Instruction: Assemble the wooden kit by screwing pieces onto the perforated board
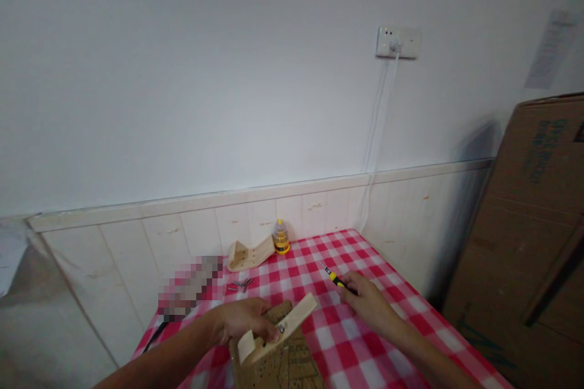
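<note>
Left hand (250, 320): closed, with the thumb pressed along the upper face of an angled wooden piece (297, 317). The wooden piece lies slantwise over a brown block (296, 368) at the near side of the table (340, 249); whether it bears fully on the block cannot be told. Right hand (365, 299): fingers wrapped round the handle of a yellow-and-black screwdriver (336, 280), its shaft pointing away over the cloth, well apart from the wooden piece.

Points of concern, in the inspector's judgement:

1. A small metal part (281, 329) sits right beside the left thumb. Should the screwdriver be brought to it, a slipping tip could strike that thumb.

2. The wooden piece appears steadied by one hand alone; no clamp is visible. Turning force could swing it round, or slide the block on the cloth, if the grip slackens.

3. Should the metal part not be firmly seated, a knock from the thumb could tip it over or lose it.

4. Loose screws (239, 285) lie in a scatter beyond the left hand; a tug on the cloth could roll them away. A second wooden piece (250, 255) and a yellow-topped container (281, 242) stand near the wall, where disturbance appears less likely.
</note>
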`<state>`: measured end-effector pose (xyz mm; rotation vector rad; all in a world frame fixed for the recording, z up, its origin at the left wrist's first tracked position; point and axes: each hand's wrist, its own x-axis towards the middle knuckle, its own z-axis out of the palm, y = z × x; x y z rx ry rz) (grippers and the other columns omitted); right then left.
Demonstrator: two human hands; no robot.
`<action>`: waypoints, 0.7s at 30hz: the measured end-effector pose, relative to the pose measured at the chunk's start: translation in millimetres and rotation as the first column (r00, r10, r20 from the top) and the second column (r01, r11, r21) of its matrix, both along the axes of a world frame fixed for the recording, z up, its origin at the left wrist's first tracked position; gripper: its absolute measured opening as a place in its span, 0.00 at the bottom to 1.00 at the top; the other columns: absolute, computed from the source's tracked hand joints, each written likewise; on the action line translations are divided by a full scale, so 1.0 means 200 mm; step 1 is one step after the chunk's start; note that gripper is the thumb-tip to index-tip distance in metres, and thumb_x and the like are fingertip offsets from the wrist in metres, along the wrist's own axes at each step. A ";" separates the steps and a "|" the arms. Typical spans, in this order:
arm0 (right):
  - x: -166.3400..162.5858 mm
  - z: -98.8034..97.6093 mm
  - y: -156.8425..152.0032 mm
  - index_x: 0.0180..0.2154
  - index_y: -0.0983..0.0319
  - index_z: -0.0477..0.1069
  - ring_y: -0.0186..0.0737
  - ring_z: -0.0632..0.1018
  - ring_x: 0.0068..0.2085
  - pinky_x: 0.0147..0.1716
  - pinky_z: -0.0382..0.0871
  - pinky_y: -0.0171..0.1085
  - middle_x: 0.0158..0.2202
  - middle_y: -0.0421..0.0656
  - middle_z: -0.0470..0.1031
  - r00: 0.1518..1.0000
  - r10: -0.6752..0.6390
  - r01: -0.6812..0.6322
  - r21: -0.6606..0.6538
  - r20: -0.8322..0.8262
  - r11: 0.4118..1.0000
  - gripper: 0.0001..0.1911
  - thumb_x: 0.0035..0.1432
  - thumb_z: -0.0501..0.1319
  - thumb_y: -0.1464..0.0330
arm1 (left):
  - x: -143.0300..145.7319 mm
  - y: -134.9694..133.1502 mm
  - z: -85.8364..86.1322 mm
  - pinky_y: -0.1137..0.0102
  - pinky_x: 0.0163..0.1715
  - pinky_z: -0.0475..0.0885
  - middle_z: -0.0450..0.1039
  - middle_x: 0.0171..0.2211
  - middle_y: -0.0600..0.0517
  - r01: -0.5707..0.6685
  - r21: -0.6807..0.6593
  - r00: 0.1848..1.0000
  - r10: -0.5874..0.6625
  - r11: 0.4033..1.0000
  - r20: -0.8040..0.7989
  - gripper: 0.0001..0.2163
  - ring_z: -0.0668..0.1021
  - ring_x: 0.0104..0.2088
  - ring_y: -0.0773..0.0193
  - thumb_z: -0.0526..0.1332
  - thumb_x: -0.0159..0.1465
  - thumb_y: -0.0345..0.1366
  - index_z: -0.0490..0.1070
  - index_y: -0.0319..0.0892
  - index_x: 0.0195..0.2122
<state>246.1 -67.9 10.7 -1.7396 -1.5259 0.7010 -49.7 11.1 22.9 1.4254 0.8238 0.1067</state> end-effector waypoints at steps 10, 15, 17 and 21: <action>-0.13 0.01 0.08 0.30 0.58 0.63 0.33 0.69 0.18 0.19 0.63 0.32 0.19 0.34 0.69 0.899 0.092 -0.093 0.018 -0.428 0.995 0.21 0.53 0.62 0.48 | 0.20 0.17 0.11 0.61 0.29 0.73 0.79 0.26 0.51 0.318 0.135 0.909 -0.262 0.938 -0.324 0.11 0.78 0.25 0.53 0.73 0.43 0.46 0.81 0.47 0.26; -0.15 0.03 0.13 0.32 0.58 0.67 0.34 0.68 0.18 0.21 0.62 0.35 0.19 0.32 0.67 0.845 0.072 -0.023 0.099 -0.530 0.995 0.20 0.51 0.66 0.50 | 0.31 0.26 0.18 0.68 0.28 0.69 0.73 0.21 0.57 0.523 0.165 0.747 -0.356 0.836 -0.561 0.18 0.73 0.24 0.62 0.78 0.31 0.41 0.80 0.42 0.24; -0.18 0.01 0.15 0.31 0.58 0.67 0.37 0.71 0.22 0.25 0.65 0.37 0.22 0.35 0.69 0.851 0.046 0.012 0.108 -0.524 0.994 0.19 0.52 0.65 0.50 | 0.33 0.25 0.19 0.70 0.28 0.68 0.72 0.22 0.58 0.555 0.214 0.718 -0.333 0.804 -0.611 0.19 0.72 0.25 0.64 0.78 0.32 0.43 0.80 0.42 0.26; -0.23 -0.06 0.19 0.30 0.59 0.69 0.42 0.75 0.32 0.34 0.67 0.39 0.29 0.40 0.73 0.853 0.034 0.027 0.109 -0.521 0.994 0.18 0.50 0.66 0.52 | 0.34 0.22 0.20 0.71 0.27 0.66 0.71 0.23 0.59 0.595 0.279 0.670 -0.274 0.754 -0.690 0.20 0.70 0.25 0.64 0.76 0.37 0.46 0.81 0.44 0.30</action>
